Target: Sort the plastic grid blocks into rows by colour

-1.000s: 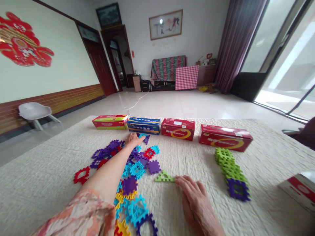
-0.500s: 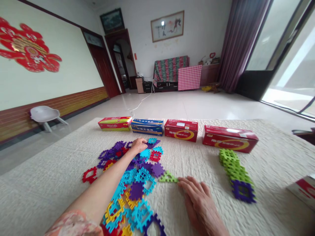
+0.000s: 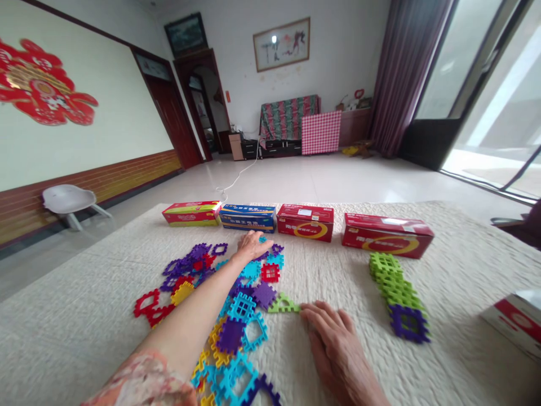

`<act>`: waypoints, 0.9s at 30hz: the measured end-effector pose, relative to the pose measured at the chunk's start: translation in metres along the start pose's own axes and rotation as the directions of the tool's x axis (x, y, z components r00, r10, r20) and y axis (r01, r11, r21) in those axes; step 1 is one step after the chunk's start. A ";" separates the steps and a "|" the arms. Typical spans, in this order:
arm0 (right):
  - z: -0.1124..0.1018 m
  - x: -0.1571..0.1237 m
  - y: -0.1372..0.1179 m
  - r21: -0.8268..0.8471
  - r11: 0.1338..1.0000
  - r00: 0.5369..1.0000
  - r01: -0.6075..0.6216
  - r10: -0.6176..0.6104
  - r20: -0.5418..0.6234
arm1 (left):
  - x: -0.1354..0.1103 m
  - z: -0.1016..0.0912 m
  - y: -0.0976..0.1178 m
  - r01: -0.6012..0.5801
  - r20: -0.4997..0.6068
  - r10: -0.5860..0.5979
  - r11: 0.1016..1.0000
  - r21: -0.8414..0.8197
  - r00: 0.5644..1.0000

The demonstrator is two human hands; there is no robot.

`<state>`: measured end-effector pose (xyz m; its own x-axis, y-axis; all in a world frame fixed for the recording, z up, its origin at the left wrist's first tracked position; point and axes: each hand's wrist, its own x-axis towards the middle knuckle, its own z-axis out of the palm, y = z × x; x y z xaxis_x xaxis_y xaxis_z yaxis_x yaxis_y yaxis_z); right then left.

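Note:
A heap of coloured plastic interlocking tiles [image 3: 236, 304] lies on the cream quilted cloth [image 3: 84, 316]: purple, blue, red and yellow. My left hand [image 3: 253, 245] reaches across the heap to its far end, fingers stretched flat over purple and blue tiles just short of the blue box [image 3: 247, 217]. My right hand [image 3: 333, 338] rests palm down on the cloth with fingers apart, its fingertips touching or almost touching a green triangular tile [image 3: 284, 304]. To the right, a row of green tiles [image 3: 391, 279] ends in a purple tile [image 3: 408, 324].
Along the far side stand a red-and-yellow box [image 3: 190, 213], a red box [image 3: 305, 221] and a longer red box [image 3: 386, 234]. A white-and-red box [image 3: 515, 324] sits at the right edge. A white chair [image 3: 67, 200] stands on the floor at left.
My left hand has slid a little to the right along the far end of the heap, and its fingers went from curled to stretched out. Tiles under the arm have shifted. My right hand has stayed put.

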<state>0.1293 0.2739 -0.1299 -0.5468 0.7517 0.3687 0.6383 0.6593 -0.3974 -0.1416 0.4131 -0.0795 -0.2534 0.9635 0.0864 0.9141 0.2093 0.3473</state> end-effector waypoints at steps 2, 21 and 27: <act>-0.001 0.000 -0.001 0.000 1.000 1.000 -0.008 0.008 0.013 | 0.000 0.010 0.007 -0.029 0.035 0.028 0.999 0.018 0.999; 0.003 0.000 0.005 0.061 0.998 0.997 0.021 -0.017 -0.076 | -0.041 -0.045 0.012 -0.225 0.153 0.225 0.974 -0.018 0.962; 0.004 0.002 0.007 0.049 0.998 0.994 0.043 -0.037 -0.102 | -0.067 -0.115 -0.126 0.220 -0.092 -0.220 0.975 -0.012 0.971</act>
<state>0.1308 0.2799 -0.1349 -0.5122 0.7207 0.4671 0.5872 0.6908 -0.4220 -0.2758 0.3028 -0.0213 -0.4767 0.8741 0.0931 0.8321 0.4145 0.3685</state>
